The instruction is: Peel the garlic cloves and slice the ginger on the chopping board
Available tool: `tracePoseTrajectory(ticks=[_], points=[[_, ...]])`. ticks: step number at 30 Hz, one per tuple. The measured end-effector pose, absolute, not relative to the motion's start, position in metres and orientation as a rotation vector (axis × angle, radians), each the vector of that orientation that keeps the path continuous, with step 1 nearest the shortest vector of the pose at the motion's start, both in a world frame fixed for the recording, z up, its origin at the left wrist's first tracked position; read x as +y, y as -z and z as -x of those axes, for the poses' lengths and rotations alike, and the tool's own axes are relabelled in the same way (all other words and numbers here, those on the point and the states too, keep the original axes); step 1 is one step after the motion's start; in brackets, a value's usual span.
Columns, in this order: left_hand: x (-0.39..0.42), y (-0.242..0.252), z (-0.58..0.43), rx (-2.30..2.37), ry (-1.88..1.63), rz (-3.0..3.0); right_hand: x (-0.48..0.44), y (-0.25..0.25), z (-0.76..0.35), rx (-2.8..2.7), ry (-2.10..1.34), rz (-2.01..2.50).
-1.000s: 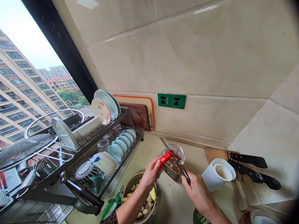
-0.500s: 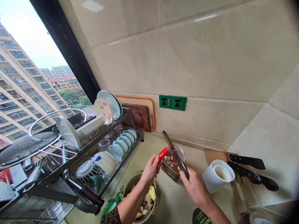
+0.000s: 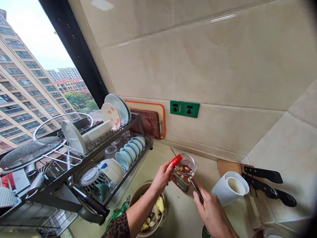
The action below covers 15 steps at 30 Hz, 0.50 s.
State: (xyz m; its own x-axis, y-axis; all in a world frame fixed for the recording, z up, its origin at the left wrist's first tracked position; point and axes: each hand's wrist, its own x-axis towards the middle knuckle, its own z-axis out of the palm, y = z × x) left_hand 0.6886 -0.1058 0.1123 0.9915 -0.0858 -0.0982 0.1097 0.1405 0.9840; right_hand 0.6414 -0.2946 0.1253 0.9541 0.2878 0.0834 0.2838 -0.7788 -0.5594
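Observation:
My left hand (image 3: 160, 177) is closed around a red chili pepper (image 3: 176, 160), whose end points over the mouth of a clear jar (image 3: 182, 182). Pale garlic cloves and reddish-brown liquid show inside the jar. In my right hand (image 3: 209, 205) is the dark handle of a slim knife (image 3: 196, 191). The knife slants up and left across the jar, its blade seen nearly edge-on beside the chili; whether they touch I cannot tell. Below my left forearm stands a beige colander (image 3: 164, 216) with garlic and yellowish pieces, partly hidden by the arm.
A two-tier dish rack (image 3: 116, 132) with plates and bowls fills the left side by the window. Cutting boards (image 3: 148, 124) lean on the wall. To the right are a paper towel roll (image 3: 226, 188) and a knife block (image 3: 247, 188) with black handles. A green bag (image 3: 119, 211) lies beside the colander.
The knife has turned from showing its flat side to nearly edge-on and sits lower. My right hand has moved down and right; the chili has shifted slightly right, over the jar's rim.

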Motion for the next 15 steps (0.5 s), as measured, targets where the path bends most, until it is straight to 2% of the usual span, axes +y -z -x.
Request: tracePoseTrajectory(ticks=[15], points=[[-0.107, -0.108, -0.681, -0.072, -0.021, -1.803, -0.287, -0.148, -0.669, -0.386, -0.08, 2.281]])
